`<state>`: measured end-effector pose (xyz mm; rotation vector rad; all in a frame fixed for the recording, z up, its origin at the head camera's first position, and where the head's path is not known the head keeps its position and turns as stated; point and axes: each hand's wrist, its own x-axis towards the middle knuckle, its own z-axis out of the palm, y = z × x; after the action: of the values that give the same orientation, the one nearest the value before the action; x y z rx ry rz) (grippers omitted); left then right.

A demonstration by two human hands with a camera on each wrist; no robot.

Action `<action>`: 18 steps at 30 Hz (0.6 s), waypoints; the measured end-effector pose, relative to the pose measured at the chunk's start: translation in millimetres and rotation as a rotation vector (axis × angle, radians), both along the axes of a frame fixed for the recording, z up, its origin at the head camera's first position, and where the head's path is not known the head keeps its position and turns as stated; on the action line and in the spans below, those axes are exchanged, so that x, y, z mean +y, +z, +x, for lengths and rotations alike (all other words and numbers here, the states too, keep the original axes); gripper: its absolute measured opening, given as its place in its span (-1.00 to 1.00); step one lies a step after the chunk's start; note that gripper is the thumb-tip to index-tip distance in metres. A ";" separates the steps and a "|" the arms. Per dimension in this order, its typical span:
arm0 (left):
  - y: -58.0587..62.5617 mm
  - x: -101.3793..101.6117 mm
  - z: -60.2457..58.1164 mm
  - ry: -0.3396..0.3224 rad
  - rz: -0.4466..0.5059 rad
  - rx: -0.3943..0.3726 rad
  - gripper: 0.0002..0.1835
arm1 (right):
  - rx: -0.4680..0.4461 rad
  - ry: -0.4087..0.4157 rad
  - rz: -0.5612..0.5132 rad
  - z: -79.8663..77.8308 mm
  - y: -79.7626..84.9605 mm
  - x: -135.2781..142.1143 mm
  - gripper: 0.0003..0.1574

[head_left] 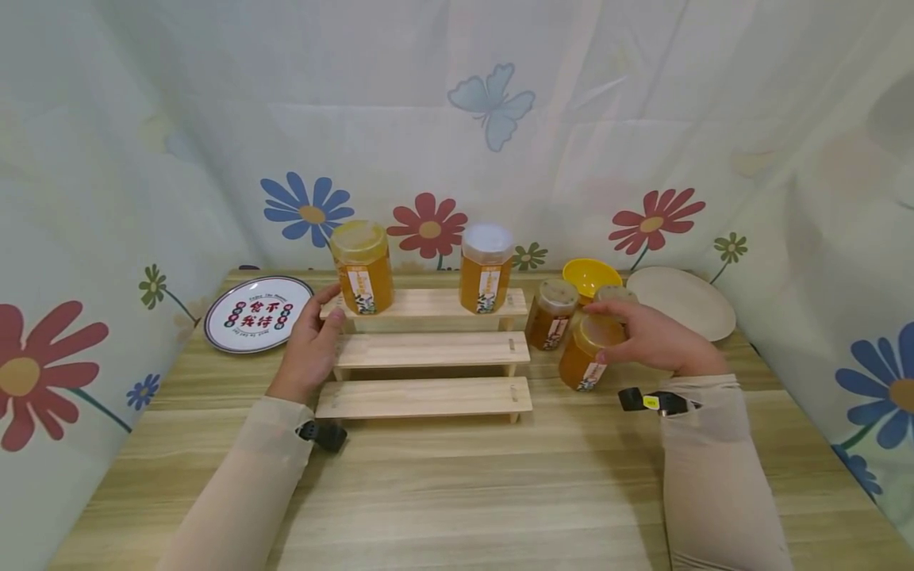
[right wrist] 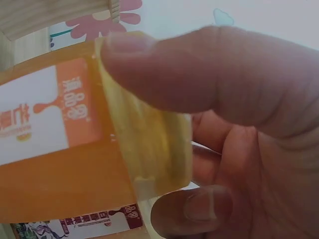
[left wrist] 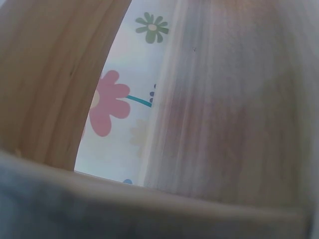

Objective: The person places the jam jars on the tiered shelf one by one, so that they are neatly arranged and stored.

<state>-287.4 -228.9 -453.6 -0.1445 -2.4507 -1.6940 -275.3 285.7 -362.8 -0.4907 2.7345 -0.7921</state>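
Note:
My right hand (head_left: 653, 339) grips an orange-filled jar (head_left: 589, 353) by its yellow lid. In the right wrist view the thumb presses one side of that lid (right wrist: 149, 144), with fingers on the other. The jar tilts. At the left end of a three-step wooden rack (head_left: 432, 349), my left hand (head_left: 310, 345) holds the top step, thumb in front. Close beside it stands a yellow-lidded jar (head_left: 366, 277); a white-lidded jar (head_left: 485, 274) stands toward the step's right end. The left wrist view shows wooden boards (left wrist: 224, 109), no fingers.
A darker jar (head_left: 551, 317) stands right of the rack, with another jar (head_left: 616, 294) partly behind my right hand. Behind them are a yellow bowl (head_left: 591, 274) and a beige plate (head_left: 685, 297). A white plate with lettering (head_left: 239, 337) lies left.

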 end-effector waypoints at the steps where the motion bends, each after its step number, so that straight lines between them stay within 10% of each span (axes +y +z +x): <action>1: 0.2 0.1 0.1 -0.002 0.002 0.004 -0.41 | -0.001 0.001 0.001 0.1 -0.1 -0.4 -0.05; 18: 1.2 -0.1 0.2 -0.008 -0.007 -0.004 -0.41 | -0.004 -0.020 0.017 2.0 1.1 -5.2 -0.04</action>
<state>-287.3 -229.0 -452.4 -0.1524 -2.4625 -1.6907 -273.3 280.5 -361.7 -0.4579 2.7444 -0.7739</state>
